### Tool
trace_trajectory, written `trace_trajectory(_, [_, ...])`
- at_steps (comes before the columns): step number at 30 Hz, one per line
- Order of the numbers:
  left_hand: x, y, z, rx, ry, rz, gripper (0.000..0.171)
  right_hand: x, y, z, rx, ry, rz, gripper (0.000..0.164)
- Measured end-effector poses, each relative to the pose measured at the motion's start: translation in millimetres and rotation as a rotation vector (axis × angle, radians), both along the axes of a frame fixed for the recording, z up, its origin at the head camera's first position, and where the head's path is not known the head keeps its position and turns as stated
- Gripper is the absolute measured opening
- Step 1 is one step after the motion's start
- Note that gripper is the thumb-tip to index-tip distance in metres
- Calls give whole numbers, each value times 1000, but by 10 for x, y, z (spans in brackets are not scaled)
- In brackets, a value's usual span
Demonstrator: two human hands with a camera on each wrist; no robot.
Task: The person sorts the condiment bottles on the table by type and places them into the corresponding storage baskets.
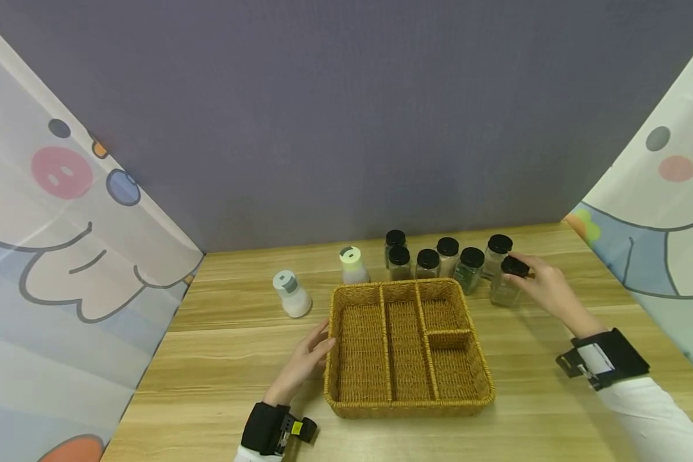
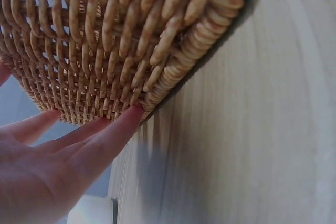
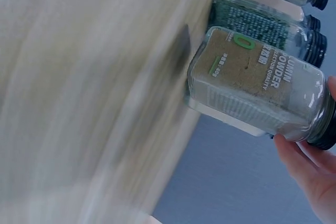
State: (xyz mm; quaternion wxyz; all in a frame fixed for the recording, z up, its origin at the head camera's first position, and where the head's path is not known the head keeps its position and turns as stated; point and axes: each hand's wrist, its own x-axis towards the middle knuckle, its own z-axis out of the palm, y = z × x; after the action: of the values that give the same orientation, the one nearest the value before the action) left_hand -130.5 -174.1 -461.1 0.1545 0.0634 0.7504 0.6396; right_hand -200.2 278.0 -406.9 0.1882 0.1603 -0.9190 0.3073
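A divided wicker basket (image 1: 359, 350) sits on the table, its several compartments bare. Against its left wall rest the fairly straight fingers of my left hand (image 1: 301, 367); the left wrist view shows the fingertips on the weave (image 2: 79, 72), low near the table. Over on the right, my right hand (image 1: 548, 292) pinches the black lid of a glass spice jar (image 1: 504, 292). Its label reads cumin powder in the right wrist view, where the jar (image 3: 252, 85) holds brown powder. I cannot tell whether its base touches the table.
Beside the held jar stands a jar of green flakes (image 1: 468, 273), with another black-lidded jar (image 1: 498, 253) behind. Several more jars (image 1: 427, 263) line the basket's back edge. Two white bottles (image 1: 293, 295) stand left of them. A grey panel (image 1: 346, 128) rises behind the table.
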Motion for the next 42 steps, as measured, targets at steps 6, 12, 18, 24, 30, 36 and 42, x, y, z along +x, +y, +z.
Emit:
trace_trajectory(6, [4, -4, 3, 3, -6, 0, 63, 13, -30, 105, 15, 1, 23, 45])
trace_trajectory(12, [-5, -1, 2, 3, -9, -3, 62, 21, -79, 212, 45, 1, 23, 47])
trace_trajectory(18, [-5, 3, 3, -1, -8, -2, 61, 40, -150, 303, 64, -1, 26, 48])
trace_trajectory(24, [3, 3, 0, 1, -9, 5, 61, 56, -242, 393, 57, 0, 55, 49])
trace_trajectory(30, [-3, -4, -7, 11, -15, 9, 62, 65, -361, 498, 54, -18, 80, 50])
trace_trajectory(36, [-6, -5, -3, 15, -25, 14, 62, 50, -504, 596, 65, -21, 101, 50])
trace_trajectory(42, [-11, -5, -13, 12, -41, 14, 63, 4, -642, 656, 83, 42, 128, 46])
